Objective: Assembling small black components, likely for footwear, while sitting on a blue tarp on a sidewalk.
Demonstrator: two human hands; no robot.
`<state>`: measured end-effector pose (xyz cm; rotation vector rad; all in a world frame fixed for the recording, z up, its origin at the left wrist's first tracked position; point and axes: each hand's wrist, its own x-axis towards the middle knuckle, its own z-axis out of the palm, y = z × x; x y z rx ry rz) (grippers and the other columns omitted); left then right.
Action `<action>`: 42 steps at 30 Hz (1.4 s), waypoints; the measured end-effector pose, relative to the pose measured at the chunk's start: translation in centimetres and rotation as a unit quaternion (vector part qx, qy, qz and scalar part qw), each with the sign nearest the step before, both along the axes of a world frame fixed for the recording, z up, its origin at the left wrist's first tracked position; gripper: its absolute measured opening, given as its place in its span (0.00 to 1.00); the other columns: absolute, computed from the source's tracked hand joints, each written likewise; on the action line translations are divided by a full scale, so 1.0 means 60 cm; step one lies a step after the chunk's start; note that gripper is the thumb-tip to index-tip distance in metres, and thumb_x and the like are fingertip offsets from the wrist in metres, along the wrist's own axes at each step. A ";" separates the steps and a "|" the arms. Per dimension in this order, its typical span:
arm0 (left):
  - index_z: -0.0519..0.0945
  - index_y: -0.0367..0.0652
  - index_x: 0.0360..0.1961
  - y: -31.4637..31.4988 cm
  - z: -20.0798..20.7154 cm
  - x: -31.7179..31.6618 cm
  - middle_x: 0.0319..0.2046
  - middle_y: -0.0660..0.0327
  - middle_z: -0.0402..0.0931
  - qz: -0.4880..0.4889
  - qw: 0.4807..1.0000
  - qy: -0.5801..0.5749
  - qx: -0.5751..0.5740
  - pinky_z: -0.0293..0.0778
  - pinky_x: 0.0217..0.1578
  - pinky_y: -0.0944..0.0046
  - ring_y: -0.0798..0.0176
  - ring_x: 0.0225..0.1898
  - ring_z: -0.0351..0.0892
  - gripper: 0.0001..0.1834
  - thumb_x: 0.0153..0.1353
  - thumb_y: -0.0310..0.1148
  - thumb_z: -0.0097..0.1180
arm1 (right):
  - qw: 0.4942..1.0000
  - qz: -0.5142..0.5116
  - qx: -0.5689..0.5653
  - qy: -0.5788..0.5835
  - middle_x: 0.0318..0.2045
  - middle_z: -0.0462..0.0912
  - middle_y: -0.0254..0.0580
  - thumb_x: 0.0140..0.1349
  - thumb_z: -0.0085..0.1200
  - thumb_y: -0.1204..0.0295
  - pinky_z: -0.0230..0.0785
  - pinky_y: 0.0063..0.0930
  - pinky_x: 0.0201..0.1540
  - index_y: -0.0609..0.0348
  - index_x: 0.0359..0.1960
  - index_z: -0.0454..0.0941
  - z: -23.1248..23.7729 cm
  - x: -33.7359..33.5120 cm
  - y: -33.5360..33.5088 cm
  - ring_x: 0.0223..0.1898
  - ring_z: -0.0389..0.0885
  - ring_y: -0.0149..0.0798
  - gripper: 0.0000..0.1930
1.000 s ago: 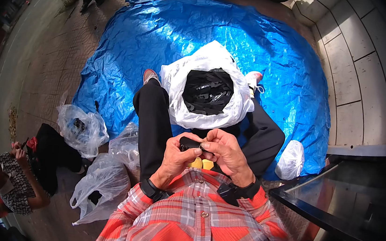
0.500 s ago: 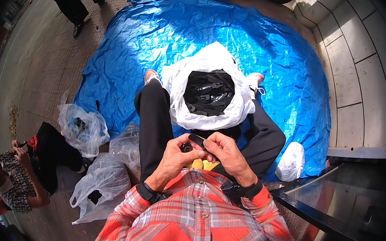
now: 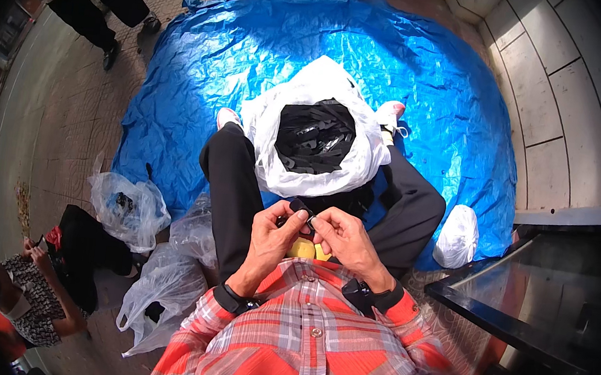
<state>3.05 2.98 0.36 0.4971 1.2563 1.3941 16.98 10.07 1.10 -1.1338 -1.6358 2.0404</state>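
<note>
In front of my belly, both hands are close together with bent fingers. My left hand pinches a small black strip, whose far end sticks up past the fingertips. My right hand closes its thumb and fingers on the same strip from the other side; a tiny pale spot shows between the fingertips. Something dark sits within the left fingers, too small to make out. Just beyond the hands, between my legs, stands an open white plastic bag with many flat black pieces inside.
A crumpled blue tarp lies under my feet. Clear plastic bags stand at my left, near a seated person. A tied white bag and a dark-framed panel are at my right. Another person's legs show far left.
My hands have shifted slightly, and the black strip has tilted between the fingertips. The view has moved a little. The standing person's legs have changed stance.
</note>
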 end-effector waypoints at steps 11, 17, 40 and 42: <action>0.69 0.35 0.45 -0.012 -0.083 -0.019 0.35 0.57 0.74 -0.057 0.946 -0.279 -0.155 0.67 0.25 0.73 0.69 0.29 0.69 0.13 0.63 0.32 0.42 | 0.908 -0.326 -0.252 0.075 0.28 0.73 0.44 0.58 0.38 0.82 0.70 0.26 0.24 0.67 0.36 0.66 -0.209 0.123 0.000 0.23 0.73 0.35 0.06; 0.69 0.35 0.43 -0.018 -0.053 -0.026 0.37 0.51 0.75 -0.098 0.945 -0.293 -0.107 0.71 0.25 0.72 0.67 0.28 0.73 0.11 0.64 0.30 0.42 | 0.916 -0.211 -0.025 -0.341 0.40 0.72 0.52 0.50 0.42 0.77 0.67 0.35 0.45 0.67 0.39 0.67 -0.310 0.148 0.121 0.42 0.74 0.48 0.13; 0.74 0.34 0.38 -0.072 -0.062 -0.091 0.21 0.62 0.67 -0.048 0.919 -0.390 -0.039 0.57 0.14 0.78 0.75 0.17 0.61 0.14 0.61 0.36 0.50 | 0.663 0.136 0.707 -0.205 0.29 0.71 0.42 0.45 0.51 0.77 0.64 0.34 0.38 0.58 0.29 0.71 -0.195 -0.151 0.256 0.37 0.69 0.43 0.08; 0.74 0.32 0.41 -0.056 -0.043 -0.089 0.22 0.63 0.67 -0.026 0.928 -0.368 -0.057 0.58 0.15 0.78 0.74 0.18 0.63 0.15 0.61 0.35 0.50 | 0.690 0.116 0.682 -0.213 0.29 0.71 0.43 0.45 0.51 0.77 0.65 0.35 0.38 0.58 0.29 0.71 -0.172 -0.131 0.255 0.36 0.70 0.45 0.08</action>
